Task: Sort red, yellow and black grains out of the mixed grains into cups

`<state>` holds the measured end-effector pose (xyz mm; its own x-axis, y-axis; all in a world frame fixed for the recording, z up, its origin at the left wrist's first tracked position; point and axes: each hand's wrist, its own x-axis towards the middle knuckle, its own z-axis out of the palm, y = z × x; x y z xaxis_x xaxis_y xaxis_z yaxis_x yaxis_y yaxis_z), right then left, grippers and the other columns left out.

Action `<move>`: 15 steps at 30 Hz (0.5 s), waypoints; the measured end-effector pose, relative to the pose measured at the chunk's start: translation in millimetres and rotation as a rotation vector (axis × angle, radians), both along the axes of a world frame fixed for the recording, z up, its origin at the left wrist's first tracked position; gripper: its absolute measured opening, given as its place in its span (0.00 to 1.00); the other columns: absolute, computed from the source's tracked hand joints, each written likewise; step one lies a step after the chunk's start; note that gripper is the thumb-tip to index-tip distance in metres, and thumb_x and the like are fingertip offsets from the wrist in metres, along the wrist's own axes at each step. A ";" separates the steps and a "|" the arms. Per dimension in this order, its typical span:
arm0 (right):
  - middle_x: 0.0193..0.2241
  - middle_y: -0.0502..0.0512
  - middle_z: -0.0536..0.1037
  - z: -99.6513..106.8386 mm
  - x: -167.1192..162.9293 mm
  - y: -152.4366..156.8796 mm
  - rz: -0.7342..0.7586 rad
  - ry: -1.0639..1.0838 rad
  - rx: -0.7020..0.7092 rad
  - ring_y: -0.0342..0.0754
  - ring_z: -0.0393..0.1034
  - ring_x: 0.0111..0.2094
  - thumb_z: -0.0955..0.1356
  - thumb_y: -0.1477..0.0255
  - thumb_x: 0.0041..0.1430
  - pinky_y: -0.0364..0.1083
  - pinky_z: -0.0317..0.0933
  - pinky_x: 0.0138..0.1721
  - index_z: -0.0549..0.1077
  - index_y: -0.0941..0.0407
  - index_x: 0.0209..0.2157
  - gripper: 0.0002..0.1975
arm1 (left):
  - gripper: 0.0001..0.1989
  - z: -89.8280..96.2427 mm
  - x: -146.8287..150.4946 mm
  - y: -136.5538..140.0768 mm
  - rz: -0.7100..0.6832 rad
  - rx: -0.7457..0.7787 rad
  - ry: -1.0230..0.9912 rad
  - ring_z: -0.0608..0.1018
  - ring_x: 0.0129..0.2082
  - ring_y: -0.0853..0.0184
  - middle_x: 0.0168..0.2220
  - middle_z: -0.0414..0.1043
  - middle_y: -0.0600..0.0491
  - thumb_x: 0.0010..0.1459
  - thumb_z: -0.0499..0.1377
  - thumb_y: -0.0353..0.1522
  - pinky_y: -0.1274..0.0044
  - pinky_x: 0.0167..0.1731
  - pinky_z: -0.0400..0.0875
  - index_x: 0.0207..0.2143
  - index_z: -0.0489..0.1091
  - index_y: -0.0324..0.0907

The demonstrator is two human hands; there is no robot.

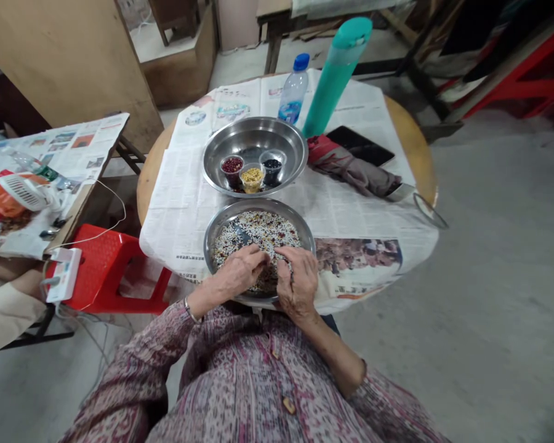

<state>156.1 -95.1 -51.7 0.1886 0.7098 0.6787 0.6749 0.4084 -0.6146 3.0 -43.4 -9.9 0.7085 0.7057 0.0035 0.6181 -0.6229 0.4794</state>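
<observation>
A round metal tray (307,231) at the table's near edge holds a spread of mixed white, dark, red and yellow grains (265,224). Over its near left part is my left hand (240,271), its fingers curled together close to the grains. Facing it from the right, my right hand (299,277) has its thumb and fingers bent inward in a pinch. Whatever is between the fingertips is too small to make out. Just beyond, a deeper metal basin (219,141) holds three small clear cups: red beans (232,165), yellow grains (252,175) and black beans (272,164).
Newspaper (351,209) covers the round table. Behind the basin stand a water bottle (293,92) and a tall teal bottle (335,80). A folded umbrella (351,166) and a dark tablet-like device (360,146) lie right. A red stool (106,264) with a power strip (64,275) is left.
</observation>
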 end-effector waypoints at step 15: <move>0.43 0.56 0.79 0.7 -0.2 -0.1 -0.005 0.000 -0.028 0.51 0.73 0.46 0.62 0.74 0.66 0.54 0.63 0.52 0.73 0.52 0.49 0.13 | 0.16 9.8 -3.2 4.4 0.089 0.141 0.310 0.71 0.49 0.60 0.49 0.66 0.47 0.67 0.49 0.24 0.73 0.43 0.74 0.52 0.70 0.43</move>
<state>155.8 -95.2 -51.0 0.1918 0.7275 0.6587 0.6770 0.3879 -0.6255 -0.2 -39.0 0.0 0.6270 0.7725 -0.1007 0.7756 -0.6069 0.1733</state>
